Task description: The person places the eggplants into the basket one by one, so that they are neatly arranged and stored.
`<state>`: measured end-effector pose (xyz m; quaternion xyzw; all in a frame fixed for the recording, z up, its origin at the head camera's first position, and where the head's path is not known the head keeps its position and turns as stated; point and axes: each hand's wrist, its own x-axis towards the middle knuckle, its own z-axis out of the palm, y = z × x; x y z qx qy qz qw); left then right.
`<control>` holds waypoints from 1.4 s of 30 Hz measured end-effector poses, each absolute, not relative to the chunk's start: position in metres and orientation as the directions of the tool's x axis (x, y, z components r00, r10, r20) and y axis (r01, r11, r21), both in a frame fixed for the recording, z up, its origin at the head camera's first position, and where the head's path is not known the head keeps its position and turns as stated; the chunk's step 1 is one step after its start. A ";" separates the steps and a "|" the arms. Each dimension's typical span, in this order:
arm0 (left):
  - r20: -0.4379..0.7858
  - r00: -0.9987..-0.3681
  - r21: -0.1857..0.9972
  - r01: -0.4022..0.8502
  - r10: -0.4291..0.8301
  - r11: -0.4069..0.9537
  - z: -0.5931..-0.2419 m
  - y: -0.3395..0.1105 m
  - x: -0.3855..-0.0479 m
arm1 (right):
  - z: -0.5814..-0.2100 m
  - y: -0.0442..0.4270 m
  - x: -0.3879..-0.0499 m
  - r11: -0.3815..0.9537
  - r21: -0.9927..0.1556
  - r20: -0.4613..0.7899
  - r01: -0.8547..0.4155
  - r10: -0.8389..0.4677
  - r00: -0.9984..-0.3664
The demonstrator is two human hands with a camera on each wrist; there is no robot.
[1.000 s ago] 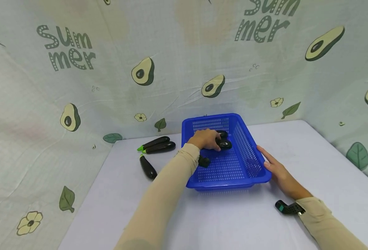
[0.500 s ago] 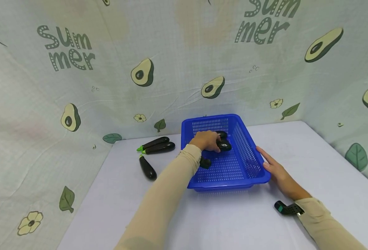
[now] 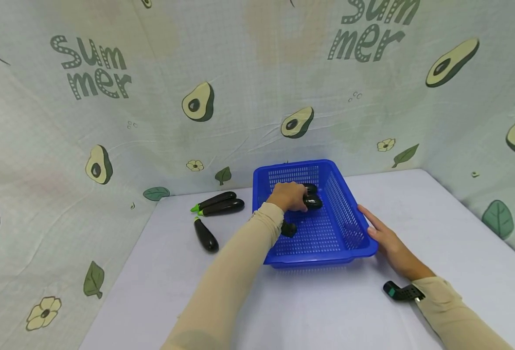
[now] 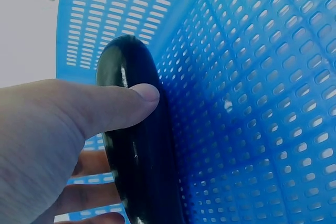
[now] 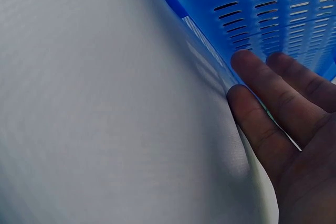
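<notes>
- A white-covered counter (image 3: 318, 313) runs under everything, with a beige sleeve (image 3: 456, 306) and a black wrist device (image 3: 401, 291) nearest on the right.
- The right hand (image 3: 388, 240) rests against the outside of the basket's right wall, fingers fairly straight and slightly apart.
- The blue perforated basket (image 3: 320, 258) stands on the counter.
- Left of it, a single eggplant (image 3: 206, 236) lies with its green stem end pointing away.
- The left hand (image 3: 289, 196) reaches inside the basket, thumb and fingers clamped round a glossy dark eggplant (image 3: 312, 201).
- About as far back, two eggplants (image 3: 223, 207) lie close together on the counter, stems leftward.
- Just beyond the gripped one, another eggplant (image 3: 311, 187) shows partly inside the basket.
- Behind hangs an avocado-print cloth (image 3: 244, 58).
</notes>
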<state>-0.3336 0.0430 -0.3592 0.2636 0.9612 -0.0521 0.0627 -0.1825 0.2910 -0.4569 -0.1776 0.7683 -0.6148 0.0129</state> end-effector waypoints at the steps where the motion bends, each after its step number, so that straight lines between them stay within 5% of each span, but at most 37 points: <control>1: -0.143 -0.855 -0.072 0.512 0.499 0.856 -0.360 0.043 -0.334 | -0.457 0.291 -0.182 0.179 -0.950 0.199 -0.257 -0.288 -0.937; 31: -0.079 -0.887 -0.120 0.461 0.455 0.879 -0.363 0.038 -0.330 | -0.459 0.286 -0.179 0.178 -0.949 0.199 -0.262 -0.307 -0.931; 42: -0.018 -0.860 -0.106 0.509 0.510 0.854 -0.331 0.025 -0.322 | -0.457 0.290 -0.177 0.198 -0.944 0.199 -0.263 -0.294 -0.935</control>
